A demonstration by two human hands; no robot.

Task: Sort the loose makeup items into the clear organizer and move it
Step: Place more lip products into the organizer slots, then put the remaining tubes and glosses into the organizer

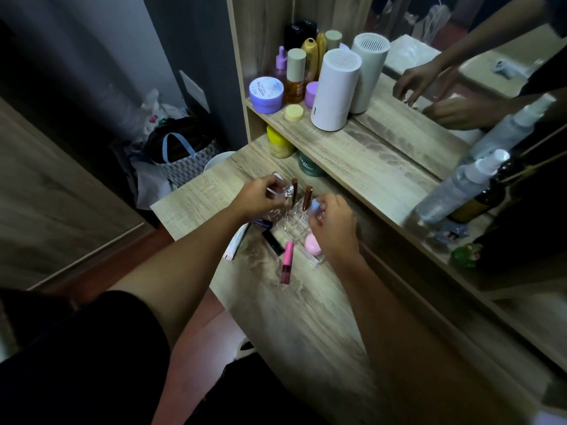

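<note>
The clear organizer (293, 225) sits on the wooden vanity top, between my two hands. Two brown lip tubes (306, 197) stand upright in its slots. My left hand (264, 196) is closed on a small clear bottle with a silver top (287, 190) at the organizer's far left. My right hand (333, 223) grips a small light-blue item (315, 206) over the organizer's right side. A pink round item (313, 244) rests at the organizer's near end. Loose on the table lie a pink lip tube (287, 265), a black tube (273, 241) and a white tube (237, 243).
A raised shelf (352, 148) behind the organizer holds jars, bottles and a white cylinder (334, 90). A mirror stands at the right, with spray bottles (460, 185) and small figurines nearby. Bags sit on the floor at the left past the table edge.
</note>
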